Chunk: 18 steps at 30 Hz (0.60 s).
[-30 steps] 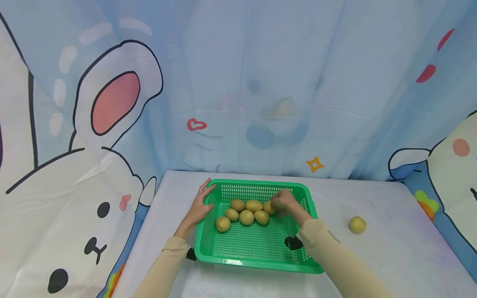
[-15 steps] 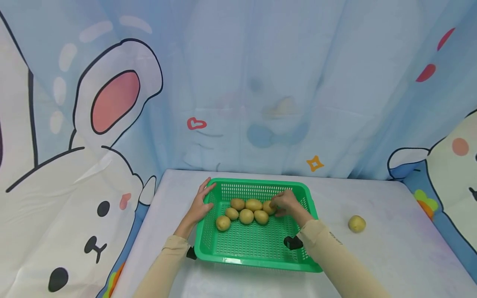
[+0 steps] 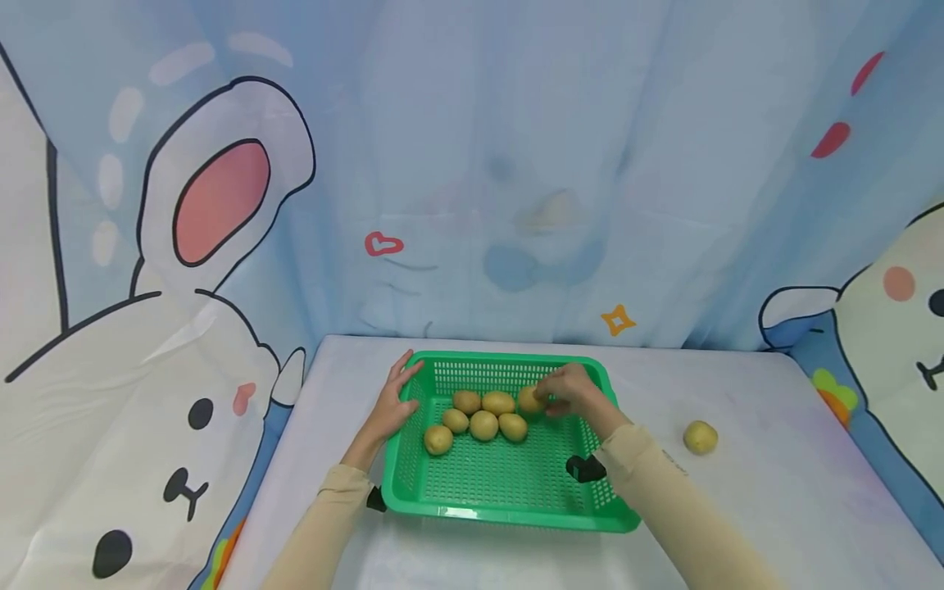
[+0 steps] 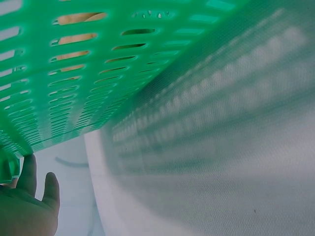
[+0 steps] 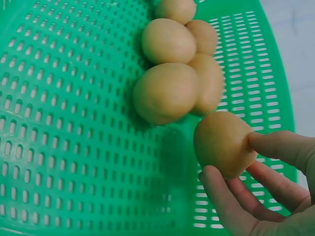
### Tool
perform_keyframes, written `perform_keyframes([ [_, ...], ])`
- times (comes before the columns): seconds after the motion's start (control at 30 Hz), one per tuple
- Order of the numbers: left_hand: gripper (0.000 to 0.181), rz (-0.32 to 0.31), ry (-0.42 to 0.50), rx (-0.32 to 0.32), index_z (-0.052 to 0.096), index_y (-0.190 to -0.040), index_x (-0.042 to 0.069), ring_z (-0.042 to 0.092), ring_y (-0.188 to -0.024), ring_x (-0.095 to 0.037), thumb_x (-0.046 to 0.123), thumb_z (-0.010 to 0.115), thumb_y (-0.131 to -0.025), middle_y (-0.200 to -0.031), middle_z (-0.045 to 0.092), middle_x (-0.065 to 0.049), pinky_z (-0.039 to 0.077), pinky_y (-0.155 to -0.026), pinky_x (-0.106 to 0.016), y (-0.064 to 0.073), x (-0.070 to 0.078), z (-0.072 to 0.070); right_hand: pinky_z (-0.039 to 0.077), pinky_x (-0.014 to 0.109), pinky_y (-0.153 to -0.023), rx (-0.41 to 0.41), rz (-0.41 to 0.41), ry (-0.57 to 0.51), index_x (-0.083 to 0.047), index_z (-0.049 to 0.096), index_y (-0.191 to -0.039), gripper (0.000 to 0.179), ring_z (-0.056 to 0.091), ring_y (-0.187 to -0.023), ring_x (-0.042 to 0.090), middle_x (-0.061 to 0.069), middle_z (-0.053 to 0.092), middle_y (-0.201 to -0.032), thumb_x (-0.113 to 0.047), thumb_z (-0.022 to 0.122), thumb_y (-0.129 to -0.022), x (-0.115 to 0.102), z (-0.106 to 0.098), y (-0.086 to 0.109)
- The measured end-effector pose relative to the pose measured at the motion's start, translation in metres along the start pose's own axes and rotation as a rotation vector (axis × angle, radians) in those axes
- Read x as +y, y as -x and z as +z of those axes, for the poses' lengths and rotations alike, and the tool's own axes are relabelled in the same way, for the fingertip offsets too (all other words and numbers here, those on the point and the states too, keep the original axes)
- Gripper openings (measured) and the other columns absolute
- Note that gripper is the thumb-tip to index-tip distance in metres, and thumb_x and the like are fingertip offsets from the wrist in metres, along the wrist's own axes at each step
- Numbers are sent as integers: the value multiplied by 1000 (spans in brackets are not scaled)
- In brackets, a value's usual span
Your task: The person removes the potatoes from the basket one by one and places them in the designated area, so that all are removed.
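Observation:
A green perforated plastic basket [image 3: 509, 515] stands on the white-covered table. My right hand [image 3: 578, 389] is over its right back part, pinching a yellow-brown potato [image 5: 221, 142] between thumb and fingers. In the right wrist view this potato appears raised off the basket floor. Left of it, several other potatoes [image 3: 483, 425] lie grouped in the basket, one potato [image 3: 438, 440] farthest left. My left hand [image 3: 387, 410] rests at the basket's left rim, fingers fairly straight and spread. From the left wrist view, those fingers [image 4: 29, 177] touch or nearly touch the basket's outside; part of the hand is cut off.
A single potato [image 3: 701, 437] lies on the table [image 3: 767, 483] right of the basket. Behind the table hangs a blue curtain [image 3: 472, 164] with cartoon rabbits. A small black object [image 3: 586, 469] shows by my right wrist.
My right hand has moved slightly up, and the potato in its fingers has risen with it. The left hand keeps its place at the rim. The head view has shifted a little.

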<state>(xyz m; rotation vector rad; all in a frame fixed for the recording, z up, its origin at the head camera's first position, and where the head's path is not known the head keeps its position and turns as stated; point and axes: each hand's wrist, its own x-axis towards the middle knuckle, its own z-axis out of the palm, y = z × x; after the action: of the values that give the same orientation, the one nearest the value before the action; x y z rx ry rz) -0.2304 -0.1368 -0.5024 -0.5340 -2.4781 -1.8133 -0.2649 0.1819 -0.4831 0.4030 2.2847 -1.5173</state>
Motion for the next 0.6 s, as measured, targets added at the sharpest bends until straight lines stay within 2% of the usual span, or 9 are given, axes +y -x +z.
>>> perform_keyframes([
  [0.2, 69, -5, 11, 1, 39, -141, -17, 7, -146, -47, -18, 49, -73, -159, 13, -29, 27, -105, -62, 0, -1, 0, 57, 43, -76, -22, -21, 10, 12, 61, -124, 41, 70, -92, 40, 33, 54, -131, 0, 67, -85, -11, -12, 6],
  [0.23, 69, -2, 11, 5, 39, -142, -16, 8, -147, -46, -18, 49, -73, -159, 14, -28, 27, -105, -62, -1, -6, 1, 57, 43, -76, -28, -27, 9, 12, 61, -124, 41, 70, -93, 40, 34, 53, -131, 0, 67, -85, -14, -14, 7],
  [0.33, 69, -9, 3, 3, 39, -141, -17, 8, -146, -47, -18, 49, -73, -159, 13, -29, 27, -106, -62, -2, -7, 1, 56, 45, -79, -41, -37, 5, 12, 61, -124, 41, 69, -96, 42, 35, 48, -135, 0, 67, -86, -22, -22, 11],
  [0.43, 70, 0, 0, 13, 39, -142, -15, 7, -147, -46, -19, 49, -73, -160, 13, -26, 26, -106, -63, -5, -20, 3, 54, 46, -84, -58, -44, 1, 10, 60, -127, 41, 67, -100, 43, 34, 41, -141, -2, 66, -88, -31, -32, 17],
  [0.47, 69, -4, 2, 13, 40, -142, -15, 7, -147, -46, -19, 49, -74, -160, 13, -26, 25, -107, -63, -6, -20, 3, 54, 45, -85, -61, -47, 5, 9, 59, -128, 42, 67, -100, 42, 34, 40, -142, -3, 66, -89, -34, -35, 20],
  [0.6, 71, -2, 8, 24, 41, -144, -10, 7, -148, -41, -19, 50, -74, -162, 13, -20, 25, -107, -62, -9, -39, 5, 54, 43, -85, -70, -50, -18, 8, 56, -133, 46, 65, -106, 42, 33, 39, -143, -6, 66, -90, -44, -48, 27],
])
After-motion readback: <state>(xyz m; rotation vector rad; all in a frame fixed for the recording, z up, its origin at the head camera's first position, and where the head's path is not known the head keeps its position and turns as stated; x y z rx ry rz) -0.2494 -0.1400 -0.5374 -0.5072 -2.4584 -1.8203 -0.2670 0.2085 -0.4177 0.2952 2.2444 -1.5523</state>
